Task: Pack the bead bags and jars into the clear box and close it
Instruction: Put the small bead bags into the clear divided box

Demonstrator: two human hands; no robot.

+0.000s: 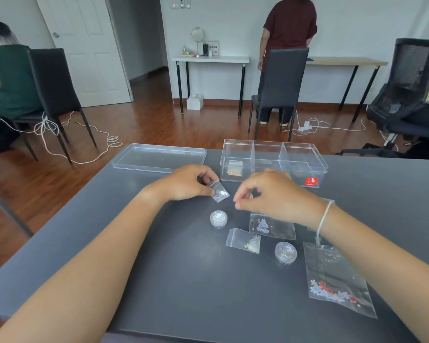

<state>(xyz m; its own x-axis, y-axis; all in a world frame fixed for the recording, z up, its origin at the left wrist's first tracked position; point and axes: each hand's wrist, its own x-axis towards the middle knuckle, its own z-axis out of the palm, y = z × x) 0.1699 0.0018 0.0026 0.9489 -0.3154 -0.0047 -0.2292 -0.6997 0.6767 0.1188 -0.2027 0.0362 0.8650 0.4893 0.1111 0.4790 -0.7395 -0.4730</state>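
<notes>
The clear box point(305, 154) stands open at the table's far side, split into three compartments; a small bag of gold beads point(234, 169) lies in its left one. Its lid point(159, 158) rests flat to the left. My left hand point(183, 183) pinches a small bag of silver beads point(220, 193) just above the table. My right hand point(275, 194) hovers beside it, fingers curled, holding nothing I can see. On the table lie two round jars point(218, 218) point(285, 252), a bag of pale beads point(244, 241), a bag of white beads point(273, 227) and a large bag of red and white beads point(337, 280).
The dark grey table point(171, 268) ends just behind the box and lid. Beyond it are black chairs point(278, 82), white cables on the wooden floor, a person seated at the left and a person standing at the back wall.
</notes>
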